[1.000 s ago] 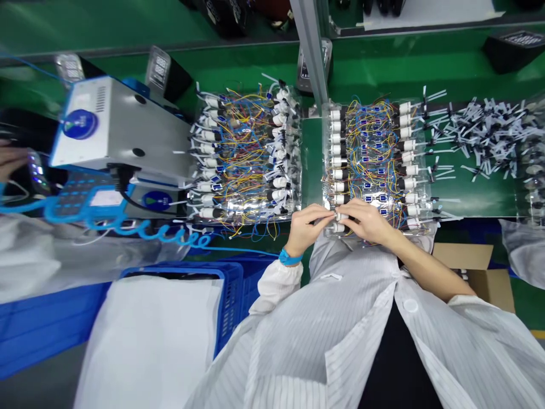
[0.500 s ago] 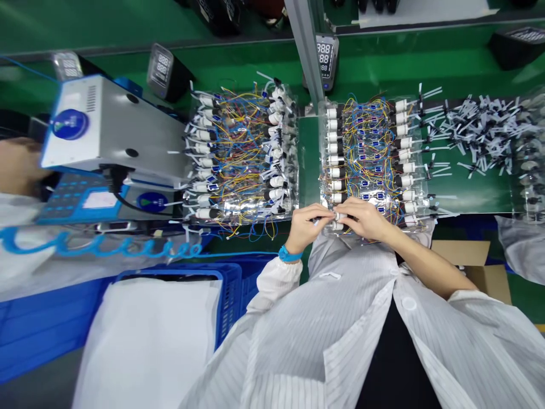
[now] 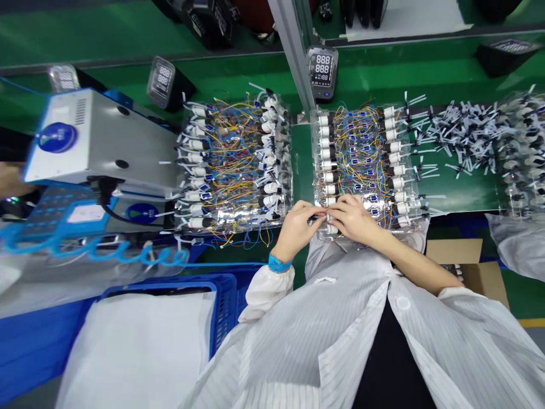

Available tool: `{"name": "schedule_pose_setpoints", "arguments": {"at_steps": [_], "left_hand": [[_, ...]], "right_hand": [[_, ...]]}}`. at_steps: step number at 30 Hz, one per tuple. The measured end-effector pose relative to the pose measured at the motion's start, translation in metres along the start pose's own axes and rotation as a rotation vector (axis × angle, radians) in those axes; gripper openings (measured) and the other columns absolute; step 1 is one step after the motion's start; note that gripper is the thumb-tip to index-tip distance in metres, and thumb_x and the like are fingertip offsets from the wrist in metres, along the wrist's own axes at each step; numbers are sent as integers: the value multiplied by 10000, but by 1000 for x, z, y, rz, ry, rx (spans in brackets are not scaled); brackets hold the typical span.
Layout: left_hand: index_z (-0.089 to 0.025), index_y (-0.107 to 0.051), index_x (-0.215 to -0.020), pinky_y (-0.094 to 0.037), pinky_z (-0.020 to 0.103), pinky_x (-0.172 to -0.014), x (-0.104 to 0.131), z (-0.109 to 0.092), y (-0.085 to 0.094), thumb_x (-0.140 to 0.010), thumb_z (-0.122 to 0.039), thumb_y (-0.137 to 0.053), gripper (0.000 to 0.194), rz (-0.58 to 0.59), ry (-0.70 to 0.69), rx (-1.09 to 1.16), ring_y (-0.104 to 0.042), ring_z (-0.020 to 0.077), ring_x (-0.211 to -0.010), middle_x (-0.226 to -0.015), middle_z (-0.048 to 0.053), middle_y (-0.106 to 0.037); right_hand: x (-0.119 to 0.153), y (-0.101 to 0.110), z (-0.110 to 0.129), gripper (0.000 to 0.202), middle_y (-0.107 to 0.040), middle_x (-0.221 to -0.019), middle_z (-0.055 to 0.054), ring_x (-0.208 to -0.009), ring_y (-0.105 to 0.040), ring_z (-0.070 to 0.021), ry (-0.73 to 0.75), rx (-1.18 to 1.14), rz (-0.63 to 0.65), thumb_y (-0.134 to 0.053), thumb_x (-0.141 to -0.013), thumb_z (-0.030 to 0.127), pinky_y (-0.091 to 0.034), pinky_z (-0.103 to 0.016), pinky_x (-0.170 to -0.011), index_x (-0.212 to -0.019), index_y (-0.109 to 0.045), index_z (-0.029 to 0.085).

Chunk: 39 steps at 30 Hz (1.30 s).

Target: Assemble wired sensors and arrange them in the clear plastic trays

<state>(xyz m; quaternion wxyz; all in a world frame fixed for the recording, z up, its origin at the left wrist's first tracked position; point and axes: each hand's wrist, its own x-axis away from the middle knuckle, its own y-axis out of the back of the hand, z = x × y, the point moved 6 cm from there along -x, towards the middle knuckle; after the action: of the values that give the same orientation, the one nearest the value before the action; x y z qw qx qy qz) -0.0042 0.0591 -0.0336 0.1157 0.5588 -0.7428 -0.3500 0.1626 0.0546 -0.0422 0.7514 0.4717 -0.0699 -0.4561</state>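
My left hand (image 3: pixel 298 228), a blue band at its wrist, pinches with thumb and index finger at the lower left of the right-hand clear plastic tray (image 3: pixel 315 170). A small dark bit shows by its fingertips. My right hand (image 3: pixel 352 220) is closed too, its fingertips meeting the left ones over a white cylindrical part (image 3: pixel 330 229) in the bottom rows. The fingers hide what exactly they grip. Rows of white cylinders with black ends, yellow, red and blue wires (image 3: pixel 343 162) and small blue boards (image 3: pixel 357 186) fill this tray.
Left stands another tray of wired parts (image 3: pixel 234 170), beside a grey-and-blue machine (image 3: pixel 128 142). A pile of white strips with black pieces (image 3: pixel 464 133) lies right. A metal post (image 3: pixel 293 51) and display device (image 3: pixel 322 74) stand behind. A blue crate (image 3: pixel 225 307) sits below; another person's hand (image 3: pixel 11 179) is far left.
The camera view has shifted slightly, so the bench appears a little lower and further left. Both hands stay together at the tray's lower left, fingertips now closer together.
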Motion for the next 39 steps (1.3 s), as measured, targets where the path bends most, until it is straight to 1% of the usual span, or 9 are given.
{"name": "schedule_pose_setpoints", "arguments": {"at_steps": [3, 6, 11, 12, 14, 16, 22, 30, 39], "left_hand": [[-220, -790, -1164, -577, 419, -890, 0, -3, 1, -970, -268, -739, 205, 52, 4, -50, -677, 258, -1006, -987, 75, -790], [-222, -735, -1274, -557, 479, -1028, 5, -7, 10, -957, -332, -769, 338, 0, 32, -9, -679, 282, -1156, -1216, 110, -765], [-232, -737, -1257, -568, 410, -988, 16, -6, 25, -975, -325, -731, 296, -187, 77, 84, -701, 244, -1084, -1176, 86, -758], [-232, -746, -1239, -572, 385, -946, 17, -4, 25, -988, -315, -709, 267, -216, 85, 120, -706, 226, -1012, -1102, 71, -764], [-230, -756, -1220, -570, 360, -891, 16, -1, 23, -1001, -303, -682, 243, -246, 90, 184, -705, 205, -909, -981, 48, -758], [-229, -765, -1205, -571, 362, -883, 13, -3, 20, -995, -309, -684, 239, -243, 75, 198, -706, 203, -875, -931, 39, -752], [-225, -771, -1194, -585, 341, -838, 13, -9, 30, -1002, -328, -684, 234, -333, 54, 216, -719, 186, -827, -887, 32, -750], [-212, -768, -1175, -607, 326, -816, 23, 7, 35, -1010, -375, -673, 250, -385, 136, 267, -748, 185, -826, -884, 36, -757], [-203, -776, -1159, -607, 316, -803, 30, 14, 39, -997, -351, -699, 233, -420, 165, 318, -745, 175, -809, -883, 35, -767]], "right_hand": [[3, 21, 15, 271, -732, -1263, -137, -1197, -574, -322, -7, 35, -31, -664, -1016, 283, -498, -557, -986, -1259, -752, 202], [25, 90, 10, 345, -710, -1325, -113, -1220, -627, -307, -19, -1, -257, -717, -981, 292, -526, -554, -1045, -1325, -714, 264], [126, 227, -119, 297, -718, -948, -138, -791, -698, -202, -491, 161, -995, -492, -1090, 356, -556, -382, -770, -1174, -710, 173], [145, 238, -155, 340, -704, -870, -133, -683, -660, -172, -655, 171, -992, -449, -1094, 364, -528, -339, -683, -1162, -698, 143], [170, 239, -218, 285, -705, -856, -135, -696, -646, -166, -941, 289, -723, -551, -1031, 320, -518, -320, -711, -1073, -718, 93], [183, 230, -255, 230, -714, -956, -154, -819, -657, -200, -1002, 350, -545, -717, -919, 251, -523, -359, -851, -1068, -746, 78], [180, 201, -269, 279, -583, -1295, -260, -1126, -562, -254, -934, 627, -212, -576, -1007, 224, -420, -381, -988, -1177, -752, 91], [182, 219, -274, 291, -667, -1217, -231, -936, -541, -189, -989, 698, -91, -593, -949, 138, -360, -384, -841, -1178, -762, 80], [201, 243, -265, 168, -692, -1164, -195, -666, -409, -89, -1041, 611, -258, -739, -795, 86, -360, -388, -805, -951, -802, 94]]}}
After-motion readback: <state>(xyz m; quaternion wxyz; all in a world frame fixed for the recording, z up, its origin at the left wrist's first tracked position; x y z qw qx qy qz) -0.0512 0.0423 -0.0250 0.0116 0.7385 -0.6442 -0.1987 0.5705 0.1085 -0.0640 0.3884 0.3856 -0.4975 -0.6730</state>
